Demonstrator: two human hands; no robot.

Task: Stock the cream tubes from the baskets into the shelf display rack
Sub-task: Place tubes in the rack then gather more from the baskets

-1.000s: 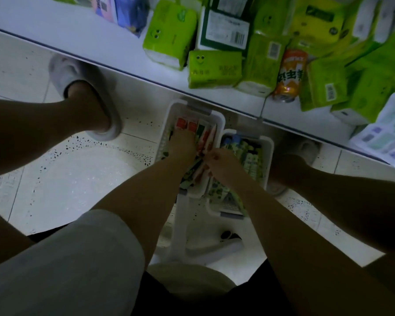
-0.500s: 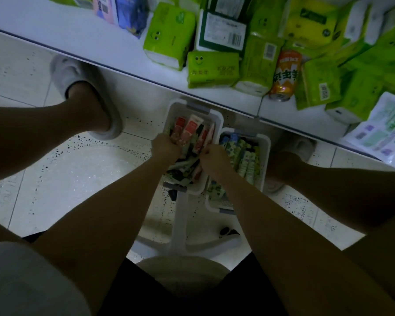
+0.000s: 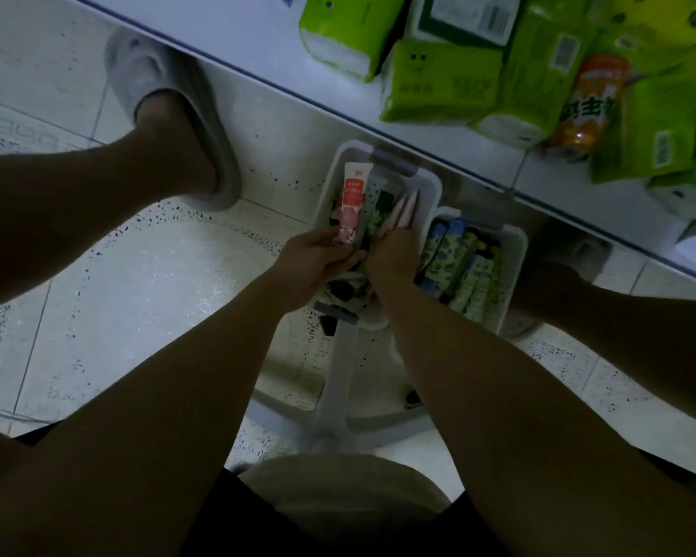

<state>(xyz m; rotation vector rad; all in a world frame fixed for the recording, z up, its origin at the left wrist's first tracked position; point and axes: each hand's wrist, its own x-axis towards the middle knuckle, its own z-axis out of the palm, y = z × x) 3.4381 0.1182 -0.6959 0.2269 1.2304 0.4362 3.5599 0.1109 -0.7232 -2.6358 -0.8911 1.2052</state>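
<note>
Two white baskets stand side by side on the floor under the shelf edge. The left basket holds pink and green cream tubes. My left hand grips a pink-and-white tube that points up out of this basket. My right hand is closed around a bunch of pink tubes in the same basket. The right basket is packed with several blue and green tubes, which neither hand touches.
A white shelf runs across the top with green tissue packs and an orange can. My feet in grey slippers flank the baskets. A white stool base sits on the tiled floor below them.
Both hands have drawn closer together over the left basket. The left hand has lifted a pink-and-white tube upright, and the right hand has gathered pink tubes.
</note>
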